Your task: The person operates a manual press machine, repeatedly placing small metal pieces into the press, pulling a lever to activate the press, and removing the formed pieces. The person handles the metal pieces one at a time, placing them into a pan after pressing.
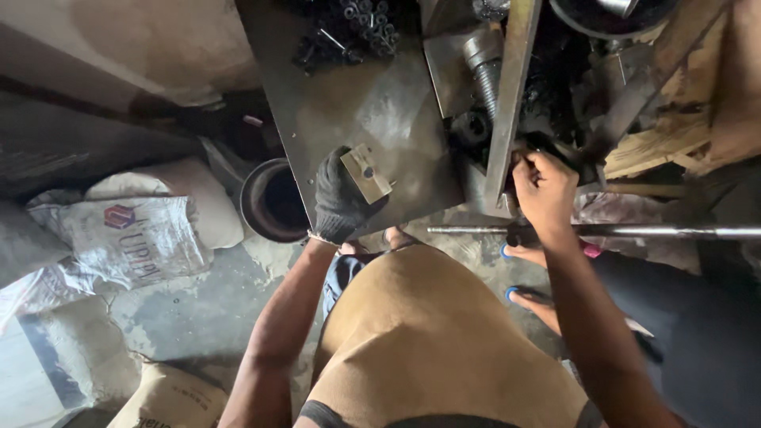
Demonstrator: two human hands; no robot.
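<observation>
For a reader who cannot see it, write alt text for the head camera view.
Seen from above, a person's gloved left hand holds a small metal block on a steel bench plate, while the bare right hand grips a dark part beside an upright steel bar. Sacks lie on the floor.

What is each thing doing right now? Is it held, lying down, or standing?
Left hand: gloved, holding the metal block.
Metal block: small, pale, gripped and tilted over the table.
Right hand: bare, fingers closed on a dark part; what it is, unclear.
Metal table: flat, bearing the parts.
Black bolts: heaped loose.
Long rod: lying level.
Threaded shaft: lying among parts.
Round pot: open, on the floor.
</observation>
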